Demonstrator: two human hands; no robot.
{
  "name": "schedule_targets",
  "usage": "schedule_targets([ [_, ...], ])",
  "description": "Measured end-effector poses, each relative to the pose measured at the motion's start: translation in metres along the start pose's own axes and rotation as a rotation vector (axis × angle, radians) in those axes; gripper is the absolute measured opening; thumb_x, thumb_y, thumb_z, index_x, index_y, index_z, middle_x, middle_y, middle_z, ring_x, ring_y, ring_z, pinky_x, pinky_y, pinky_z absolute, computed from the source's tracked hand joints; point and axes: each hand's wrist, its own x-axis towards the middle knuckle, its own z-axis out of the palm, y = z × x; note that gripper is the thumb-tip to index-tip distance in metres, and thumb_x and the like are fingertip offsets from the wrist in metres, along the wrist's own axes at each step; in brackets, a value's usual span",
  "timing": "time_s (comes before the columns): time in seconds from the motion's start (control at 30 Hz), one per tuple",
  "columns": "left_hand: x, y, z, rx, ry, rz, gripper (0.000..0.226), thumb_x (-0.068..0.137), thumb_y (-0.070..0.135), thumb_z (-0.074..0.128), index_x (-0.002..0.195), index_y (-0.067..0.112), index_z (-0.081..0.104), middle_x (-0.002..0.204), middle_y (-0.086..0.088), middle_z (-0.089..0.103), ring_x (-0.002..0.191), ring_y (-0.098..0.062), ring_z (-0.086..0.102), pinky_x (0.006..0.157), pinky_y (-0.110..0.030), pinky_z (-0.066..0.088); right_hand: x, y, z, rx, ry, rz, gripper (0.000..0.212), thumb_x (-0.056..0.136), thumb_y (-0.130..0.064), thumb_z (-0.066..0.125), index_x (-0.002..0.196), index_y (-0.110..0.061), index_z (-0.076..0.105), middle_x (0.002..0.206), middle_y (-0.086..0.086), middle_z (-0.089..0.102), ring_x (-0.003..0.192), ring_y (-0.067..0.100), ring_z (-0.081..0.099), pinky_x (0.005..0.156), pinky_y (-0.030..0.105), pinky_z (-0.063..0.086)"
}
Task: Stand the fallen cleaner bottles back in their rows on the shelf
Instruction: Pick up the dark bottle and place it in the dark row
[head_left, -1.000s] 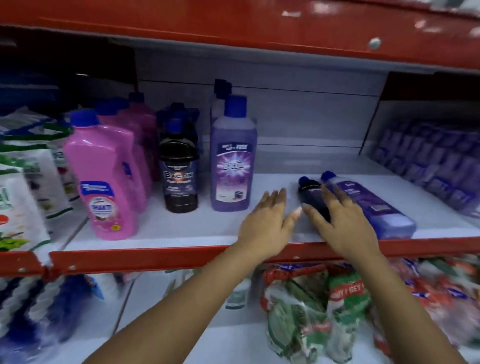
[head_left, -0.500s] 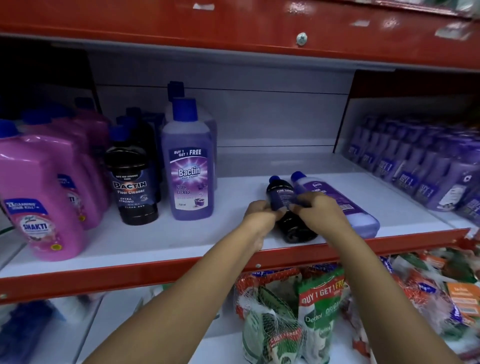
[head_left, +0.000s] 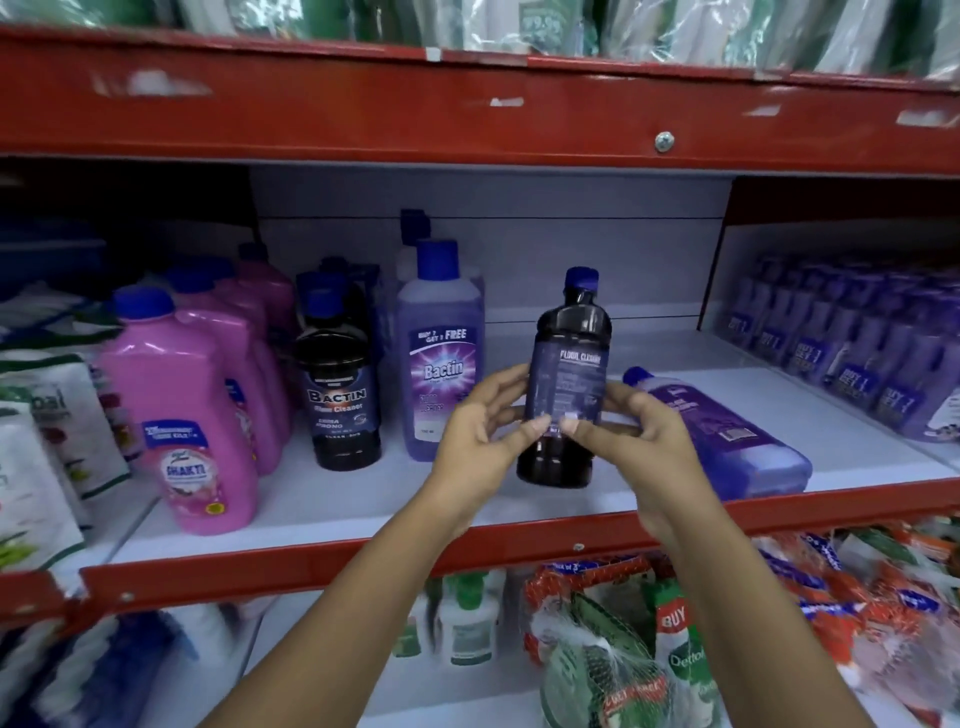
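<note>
A black cleaner bottle (head_left: 569, 364) with a blue cap stands upright at the middle of the white shelf (head_left: 363, 499), its back label toward me. My left hand (head_left: 483, 441) and my right hand (head_left: 634, 441) both grip its lower half from either side. Just right of it a purple cleaner bottle (head_left: 727, 436) lies on its side, cap pointing toward the back. To the left stand a row of black Bactin bottles (head_left: 340, 395) and a row of purple Bactin bottles (head_left: 441, 353).
Pink Shakti bottles (head_left: 182, 415) fill the shelf's left part, with pouches (head_left: 36, 441) beyond them. Small purple bottles (head_left: 857, 353) line the right section. A red shelf beam (head_left: 467, 119) runs overhead. Netted packs (head_left: 623, 649) sit on the shelf below.
The black bottle lay on its side beside the purple one; both hands closed on it and raised it upright. The camera has tilted up.
</note>
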Motion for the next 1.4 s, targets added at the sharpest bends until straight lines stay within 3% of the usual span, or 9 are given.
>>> schedule_targets([
  [0.2, -0.035, -0.008, -0.064, 0.172, 0.075, 0.065, 0.047, 0.088, 0.008, 0.065, 0.128, 0.029, 0.051, 0.126, 0.014, 0.061, 0.113, 0.005, 0.060, 0.094, -0.015, 0.047, -0.022, 0.016, 0.064, -0.020, -0.008, -0.049, 0.050, 0.071, -0.010, 0.083, 0.116, -0.013, 0.061, 0.108, -0.002, 0.069, 0.094, 0.017, 0.068, 0.076, 0.026, 0.057],
  [0.3, -0.048, -0.009, -0.098, 0.239, 0.184, 0.093, 0.040, 0.088, 0.006, 0.065, 0.111, 0.036, 0.050, 0.112, 0.021, 0.062, 0.098, 0.014, 0.062, 0.084, -0.008, 0.047, -0.030, 0.027, 0.109, -0.072, -0.023, -0.128, 0.048, 0.069, -0.013, 0.085, 0.109, -0.016, 0.058, 0.105, -0.004, 0.067, 0.089, 0.013, 0.066, 0.073, 0.020, 0.055],
  [0.37, -0.054, -0.011, -0.118, 0.294, 0.237, 0.122, 0.036, 0.089, 0.006, 0.064, 0.114, 0.027, 0.050, 0.110, 0.016, 0.063, 0.097, 0.013, 0.063, 0.083, -0.008, 0.047, -0.033, 0.032, 0.134, -0.122, -0.036, -0.181, 0.047, 0.069, -0.015, 0.085, 0.106, -0.020, 0.057, 0.107, 0.000, 0.067, 0.090, 0.009, 0.065, 0.075, 0.021, 0.054],
  [0.5, -0.063, -0.016, -0.146, 0.330, 0.321, 0.126, 0.033, 0.090, 0.013, 0.062, 0.120, 0.013, 0.047, 0.107, 0.005, 0.064, 0.095, 0.012, 0.063, 0.081, -0.008, 0.048, -0.033, 0.035, 0.167, -0.138, -0.096, -0.226, 0.048, 0.070, -0.011, 0.084, 0.108, -0.023, 0.058, 0.112, 0.003, 0.066, 0.085, -0.008, 0.063, 0.067, 0.004, 0.048],
  [0.7, -0.065, -0.026, -0.157, 0.355, 0.451, 0.122, 0.028, 0.090, 0.026, 0.063, 0.114, 0.014, 0.053, 0.103, 0.006, 0.069, 0.098, 0.002, 0.065, 0.088, -0.025, 0.054, -0.028, 0.037, 0.177, -0.191, -0.134, -0.278, 0.054, 0.069, -0.011, 0.085, 0.115, -0.022, 0.059, 0.113, 0.004, 0.065, 0.093, -0.005, 0.062, 0.070, 0.004, 0.049],
  [0.97, -0.069, -0.033, -0.158, 0.314, 0.614, 0.174, 0.023, 0.094, 0.044, 0.047, 0.094, 0.025, 0.060, 0.088, -0.005, 0.072, 0.083, -0.027, 0.070, 0.072, -0.055, 0.058, -0.036, 0.041, 0.174, -0.134, -0.087, -0.267, 0.056, 0.064, -0.019, 0.089, 0.111, -0.026, 0.058, 0.106, -0.011, 0.066, 0.100, 0.002, 0.065, 0.087, 0.020, 0.056],
  [1.1, -0.070, -0.029, -0.156, 0.347, 0.560, 0.160, 0.017, 0.094, 0.032, 0.053, 0.103, 0.021, 0.063, 0.094, 0.005, 0.071, 0.091, -0.013, 0.069, 0.081, -0.047, 0.057, -0.039, 0.039, 0.173, -0.134, -0.222, -0.246, 0.065, 0.065, -0.021, 0.088, 0.121, -0.032, 0.056, 0.115, -0.018, 0.065, 0.107, -0.008, 0.061, 0.087, 0.015, 0.053],
  [1.27, -0.064, -0.026, -0.158, 0.381, 0.360, 0.022, 0.051, 0.091, 0.052, 0.043, 0.132, 0.023, 0.052, 0.124, 0.003, 0.067, 0.116, -0.010, 0.062, 0.101, -0.040, 0.050, -0.034, 0.038, 0.174, -0.374, -0.309, -0.336, 0.075, 0.062, -0.040, 0.087, 0.130, -0.033, 0.055, 0.121, -0.010, 0.057, 0.113, 0.003, 0.057, 0.097, 0.017, 0.047],
  [1.4, -0.062, -0.026, -0.161, 0.274, 0.241, -0.030, 0.062, 0.084, 0.060, 0.047, 0.139, 0.031, 0.043, 0.130, 0.008, 0.064, 0.121, -0.002, 0.058, 0.106, -0.037, 0.046, -0.031, 0.041, 0.174, -0.220, -0.383, -0.220, 0.065, 0.073, -0.017, 0.083, 0.130, -0.020, 0.051, 0.120, -0.001, 0.067, 0.109, 0.008, 0.066, 0.098, 0.031, 0.053],
])
